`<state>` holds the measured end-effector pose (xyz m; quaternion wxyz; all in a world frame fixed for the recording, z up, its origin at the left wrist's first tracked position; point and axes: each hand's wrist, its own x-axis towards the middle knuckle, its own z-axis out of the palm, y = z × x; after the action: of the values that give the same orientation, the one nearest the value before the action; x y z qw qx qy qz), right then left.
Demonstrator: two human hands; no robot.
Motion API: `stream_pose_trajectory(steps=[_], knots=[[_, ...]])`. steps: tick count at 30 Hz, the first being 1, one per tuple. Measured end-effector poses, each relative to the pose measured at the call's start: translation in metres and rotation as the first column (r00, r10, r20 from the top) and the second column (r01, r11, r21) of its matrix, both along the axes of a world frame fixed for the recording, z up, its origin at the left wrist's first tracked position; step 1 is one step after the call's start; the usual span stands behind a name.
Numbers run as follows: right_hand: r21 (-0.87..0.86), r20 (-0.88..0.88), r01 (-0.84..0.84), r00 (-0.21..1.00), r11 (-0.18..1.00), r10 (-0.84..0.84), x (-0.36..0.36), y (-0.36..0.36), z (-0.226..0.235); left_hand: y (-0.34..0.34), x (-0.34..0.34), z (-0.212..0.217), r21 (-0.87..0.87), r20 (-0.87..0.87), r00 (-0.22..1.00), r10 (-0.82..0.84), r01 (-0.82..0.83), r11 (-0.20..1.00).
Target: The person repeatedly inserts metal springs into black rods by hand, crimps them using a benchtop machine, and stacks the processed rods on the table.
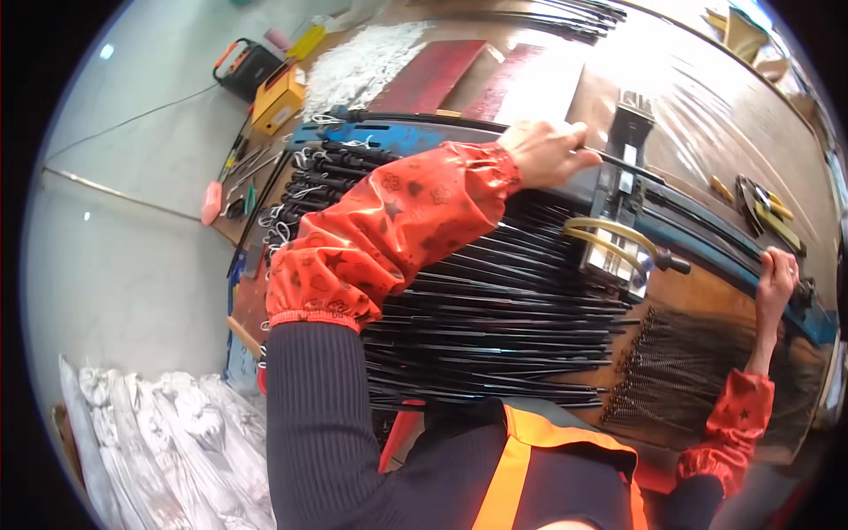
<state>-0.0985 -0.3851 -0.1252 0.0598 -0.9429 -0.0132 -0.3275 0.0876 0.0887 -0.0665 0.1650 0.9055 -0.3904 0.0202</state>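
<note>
A thin black rod point(424, 117) lies along a long blue metal rail point(389, 137). My left hand point(549, 152), reaching across above the rail, is closed round this rod, part of which shows beyond the fingers. At the rail's right end, my right hand point(776, 281) has its fingers closed at the end of a dark rod point(707, 228) in the rail; the fingers hide what exactly they grip. Between my hands stands a metal fixture point(623, 168) with a curved yellow hose point(609, 234) and a black-knobbed handle point(676, 264).
Many black rods point(495, 327) with white cord loops lie in front of the rail. Springs point(667, 362) are heaped at the right, and pliers point(768, 212) lie beyond the rail. White cords point(362, 66), dark red boards point(433, 78) and a yellow box point(278, 97) are at the back.
</note>
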Motion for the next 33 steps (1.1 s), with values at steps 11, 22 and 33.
stream_pose_trajectory(steps=[11, 22, 33], knots=[[-0.082, 0.005, 0.046, 0.999, 0.996, -0.046, 0.004, 0.006, -0.005, -0.004, 0.005, -0.017, -0.203, -0.02, 0.999, -0.039, 0.034, 0.979], [0.038, -0.064, 0.135, 0.989, 0.99, -0.132, -0.005, 0.024, 0.011, 0.009, 0.008, -0.03, -0.216, 0.167, 0.98, -0.106, 0.141, 0.966], [0.118, 0.102, -0.196, 0.978, 0.974, 0.184, -0.018, 0.146, 0.011, -0.015, 0.002, -0.026, 0.069, 0.186, 0.981, 0.05, -0.064, 0.996]])
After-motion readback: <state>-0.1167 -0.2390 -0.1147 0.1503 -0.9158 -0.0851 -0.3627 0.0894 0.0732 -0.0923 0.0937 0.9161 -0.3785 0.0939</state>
